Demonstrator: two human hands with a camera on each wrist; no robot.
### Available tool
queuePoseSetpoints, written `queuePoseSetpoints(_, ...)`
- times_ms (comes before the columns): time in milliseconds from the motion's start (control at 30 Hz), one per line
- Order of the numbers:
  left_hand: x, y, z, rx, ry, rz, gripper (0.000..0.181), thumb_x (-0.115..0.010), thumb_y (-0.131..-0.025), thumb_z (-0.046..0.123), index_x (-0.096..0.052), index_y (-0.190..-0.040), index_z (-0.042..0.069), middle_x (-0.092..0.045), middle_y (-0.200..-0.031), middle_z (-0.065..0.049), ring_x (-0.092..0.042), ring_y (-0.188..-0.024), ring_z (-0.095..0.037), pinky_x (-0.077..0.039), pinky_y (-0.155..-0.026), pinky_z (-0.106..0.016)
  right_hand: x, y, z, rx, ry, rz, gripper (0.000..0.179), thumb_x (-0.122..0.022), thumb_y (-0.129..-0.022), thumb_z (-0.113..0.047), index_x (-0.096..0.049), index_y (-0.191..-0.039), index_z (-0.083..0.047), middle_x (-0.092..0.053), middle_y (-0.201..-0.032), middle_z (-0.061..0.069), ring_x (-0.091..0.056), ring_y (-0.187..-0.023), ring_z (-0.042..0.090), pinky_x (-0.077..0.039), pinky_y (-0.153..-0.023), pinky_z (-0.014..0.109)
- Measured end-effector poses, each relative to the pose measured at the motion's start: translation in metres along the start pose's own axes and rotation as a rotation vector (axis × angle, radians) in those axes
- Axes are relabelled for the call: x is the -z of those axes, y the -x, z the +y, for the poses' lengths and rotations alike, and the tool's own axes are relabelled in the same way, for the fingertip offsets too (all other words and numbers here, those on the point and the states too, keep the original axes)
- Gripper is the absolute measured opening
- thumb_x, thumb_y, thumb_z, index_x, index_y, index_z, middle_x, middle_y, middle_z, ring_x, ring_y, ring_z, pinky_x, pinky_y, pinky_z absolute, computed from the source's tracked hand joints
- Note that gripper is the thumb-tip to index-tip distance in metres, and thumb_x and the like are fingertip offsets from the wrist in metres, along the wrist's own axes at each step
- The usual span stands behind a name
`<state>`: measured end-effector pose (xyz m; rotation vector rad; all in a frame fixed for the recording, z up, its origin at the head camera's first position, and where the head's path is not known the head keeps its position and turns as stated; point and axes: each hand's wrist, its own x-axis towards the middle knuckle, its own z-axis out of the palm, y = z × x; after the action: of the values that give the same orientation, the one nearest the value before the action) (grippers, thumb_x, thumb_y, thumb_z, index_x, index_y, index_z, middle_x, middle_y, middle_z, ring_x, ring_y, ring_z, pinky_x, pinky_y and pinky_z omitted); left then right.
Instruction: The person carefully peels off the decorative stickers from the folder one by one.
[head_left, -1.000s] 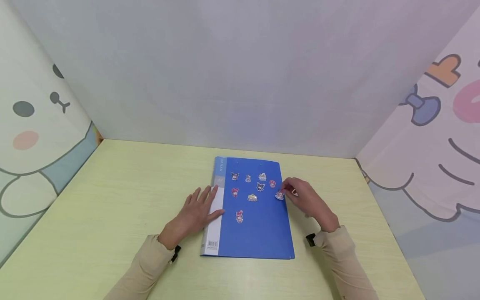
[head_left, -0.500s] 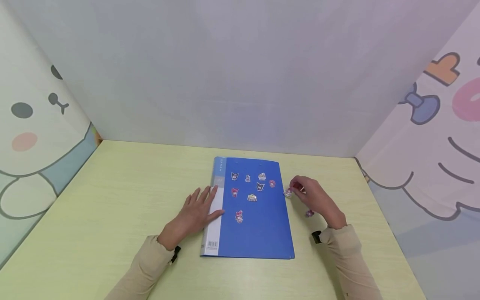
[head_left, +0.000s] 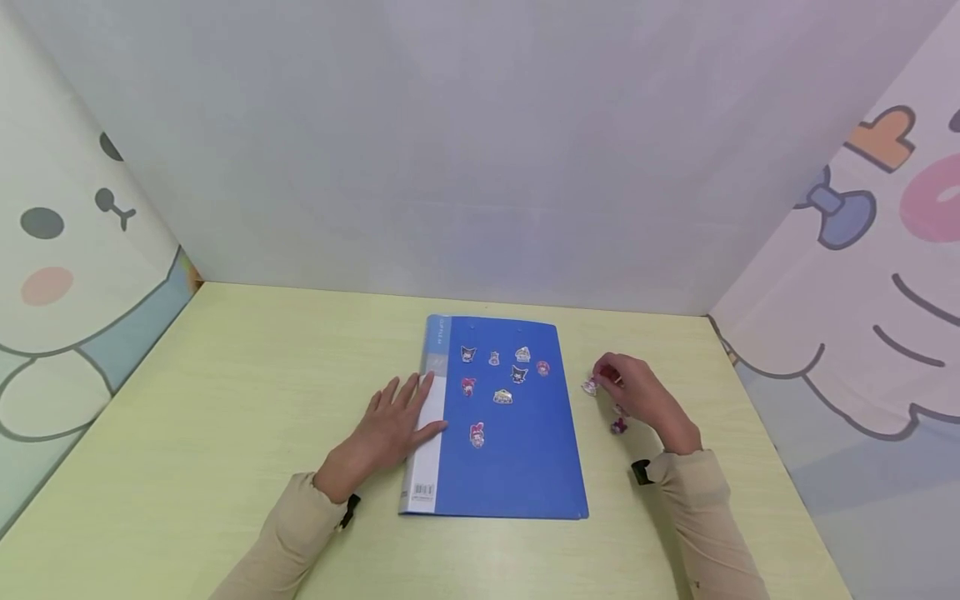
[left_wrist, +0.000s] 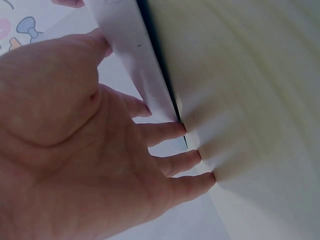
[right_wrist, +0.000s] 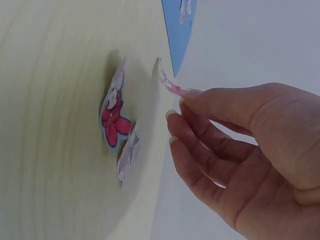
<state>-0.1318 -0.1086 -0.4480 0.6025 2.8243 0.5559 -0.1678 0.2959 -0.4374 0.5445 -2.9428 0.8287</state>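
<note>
A blue clip folder [head_left: 510, 475] with a pale spine lies on the table, several small cartoon stickers [head_left: 477, 435] on its cover. My left hand [head_left: 384, 429] rests at the spine, fingers spread and thumb across onto it. The left wrist view shows its fingertips [left_wrist: 207, 181] down on the tabletop beside the spine. To the right of the folder, my right hand [head_left: 637, 396] pinches a curled sticker [right_wrist: 171, 86] by its edge between thumb and forefinger. Under that hand a red character sticker [right_wrist: 114, 112] and another curled sticker [right_wrist: 129, 154] lie on the table.
The pale wood-grain table [head_left: 262, 375] extends on both sides of the folder. A plain light backdrop [head_left: 450, 167] stands behind it, with cartoon-printed panels [head_left: 862, 333] at left and right. Dark straps [head_left: 641, 472] show at the sleeve cuffs.
My right hand has moved right, carrying the pinched sticker from over the folder's right edge to above the table. The loose stickers beneath show more. My left hand has stayed put.
</note>
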Motion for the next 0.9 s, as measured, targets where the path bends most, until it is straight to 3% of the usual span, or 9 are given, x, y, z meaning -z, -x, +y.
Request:
queuePoseSetpoints(400,-0.0004,0.0001,-0.0002,-0.001,-0.002,0.005,0.08,-0.058,-0.103,0.047,-0.024,-0.163,0.004,-0.029,-0.163,-0.027,-0.022,-0.149,-0.054,-0.021,-0.116,-0.07,-0.0027,0.0006,0.0111,-0.025,0.031,-0.008,0.004,-0.068,-0.095,0.006,-0.065,-0.098,0.004,-0.066,-0.088,0.009,-0.063,-0.08,0.022,-0.056,-0.072,0.04)
queuePoseSetpoints(900,-0.0005,0.0003,-0.0002,0.0,0.009,0.008,0.08,-0.058,-0.103,0.046,-0.025,-0.162,0.004,-0.029,-0.163,-0.027,-0.022,-0.149,-0.054,-0.021,-0.116,-0.07,-0.0043,0.0003,0.008,-0.103,0.028,-0.043,0.006,-0.066,-0.097,0.004,-0.063,-0.101,0.002,-0.065,-0.088,0.009,-0.061,-0.079,0.02,-0.053,-0.069,0.038)
